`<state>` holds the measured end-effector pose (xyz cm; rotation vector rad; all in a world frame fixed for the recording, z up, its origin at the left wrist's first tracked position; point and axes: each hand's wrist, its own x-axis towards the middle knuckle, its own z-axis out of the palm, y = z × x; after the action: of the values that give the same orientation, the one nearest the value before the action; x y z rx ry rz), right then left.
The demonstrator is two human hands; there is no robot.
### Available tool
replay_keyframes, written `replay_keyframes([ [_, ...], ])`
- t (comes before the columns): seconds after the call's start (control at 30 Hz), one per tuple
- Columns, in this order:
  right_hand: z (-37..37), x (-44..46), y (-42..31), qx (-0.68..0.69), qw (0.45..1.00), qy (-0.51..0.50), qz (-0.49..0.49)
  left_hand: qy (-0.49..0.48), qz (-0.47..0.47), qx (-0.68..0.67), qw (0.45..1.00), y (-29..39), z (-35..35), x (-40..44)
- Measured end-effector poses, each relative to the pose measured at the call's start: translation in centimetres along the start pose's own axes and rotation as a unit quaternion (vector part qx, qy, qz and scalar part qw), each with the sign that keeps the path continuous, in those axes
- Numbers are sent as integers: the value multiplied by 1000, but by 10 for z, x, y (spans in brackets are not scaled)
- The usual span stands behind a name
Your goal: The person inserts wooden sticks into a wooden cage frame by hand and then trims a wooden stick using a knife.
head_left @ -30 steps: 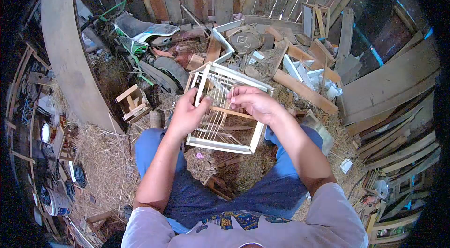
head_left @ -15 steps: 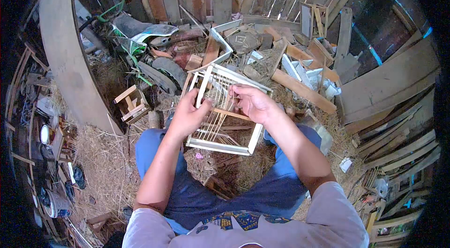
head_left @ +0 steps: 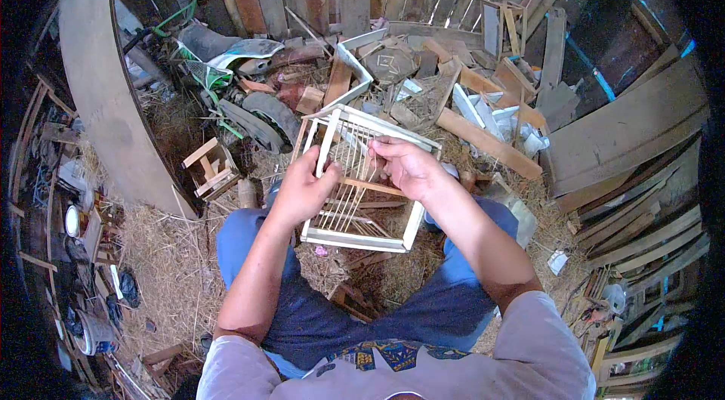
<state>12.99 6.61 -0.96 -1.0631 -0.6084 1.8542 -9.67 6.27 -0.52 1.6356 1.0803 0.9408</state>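
Note:
A light wooden frame [head_left: 355,240] with thin parallel rods and a brown crossbar [head_left: 374,187] is held tilted above my knees. My left hand [head_left: 304,188] grips its left side, the thumb pressed over the pale edge bar. Over the upper middle of the rods is my right hand [head_left: 406,166], with thumb and index finger pinched together around what looks like a thin stick; its far end blends in with the rods. The other fingers of that hand are curled.
Wood offcuts [head_left: 491,145] and a white angled frame [head_left: 361,67] lie beyond the work. A small wooden box [head_left: 211,169] stands at the left on straw. A green and white motorbike [head_left: 215,60] lies back left. A bucket [head_left: 94,333] sits at lower left.
My right hand has shifted slightly over the rods, its fingers curling differently. My left hand keeps its grip and the frame stays almost in place. The view has tilted a little.

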Motion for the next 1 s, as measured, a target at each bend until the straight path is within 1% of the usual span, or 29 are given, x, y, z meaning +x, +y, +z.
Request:
replay_keyframes([
  [0.13,2,-1,-1,-7,1000,16,2,-7,-4,-2,1000,1,0,0],
  [0.23,-5,1,-2,-11,1000,-3,10,-3,1,-4,1000,-2,2,1],
  [0.37,-6,1,0,-24,1000,4,4,0,2,0,1000,-1,3,1],
  [0.47,-8,5,4,-38,999,13,-7,-6,-18,-9,1000,1,3,0],
  [0.57,-7,6,5,-35,999,15,-14,-16,2,18,1000,1,2,0],
  [0.63,0,1,3,-36,998,47,-22,-12,14,-2,1000,1,4,0],
  [0.67,0,1,3,-37,998,46,-22,-11,14,-3,1000,2,5,0],
  [0.73,1,1,2,-21,999,45,-18,-6,-19,-52,998,7,6,-1],
  [0.77,2,1,3,-23,999,44,-17,-4,-20,-53,998,6,4,-1],
  [0.83,5,-2,3,-14,998,63,-10,-19,-5,-7,1000,2,1,1],
  [0.93,1,-1,3,-26,999,35,-8,-25,-2,-8,1000,-3,0,1],
  [1.0,5,-3,3,-28,998,48,-15,-23,4,-4,1000,-1,0,1],
])
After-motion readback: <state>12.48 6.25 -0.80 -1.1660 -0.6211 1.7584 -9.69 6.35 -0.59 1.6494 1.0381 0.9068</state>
